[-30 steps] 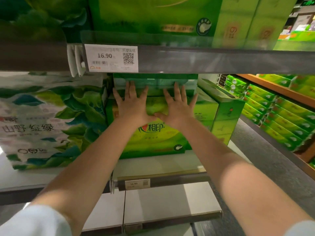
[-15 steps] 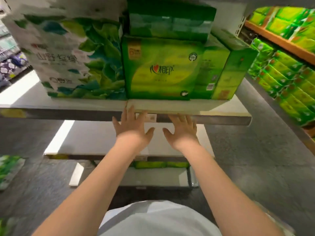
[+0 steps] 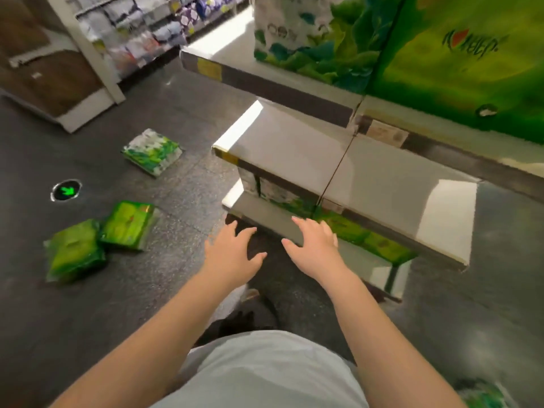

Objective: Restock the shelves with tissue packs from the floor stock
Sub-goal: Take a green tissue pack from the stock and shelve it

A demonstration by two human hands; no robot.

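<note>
Both our hands hang empty in front of the shelving, fingers spread and relaxed: the left hand (image 3: pixel 232 254) over the dark floor (image 3: pixel 176 113), the right hand (image 3: pixel 316 247) just before the edge of the lowest shelf (image 3: pixel 265 214). Neither grip holds anything.

The stock we need lies on the floor to our left. Two green tissue packs (image 3: pixel 100 240) sit touching each other, corner to corner, and a white-and-green tissue pack (image 3: pixel 151 151) lies farther off, well apart from the pair, beyond a green arrow floor marker (image 3: pixel 66 190).

The nearer pack of the pair lies to the left of the left hand and slightly ahead; its long axis looks to run up and away from us. We judge the left hand the closer one, so the reach should swing leftward and down, with the right following across.
</note>
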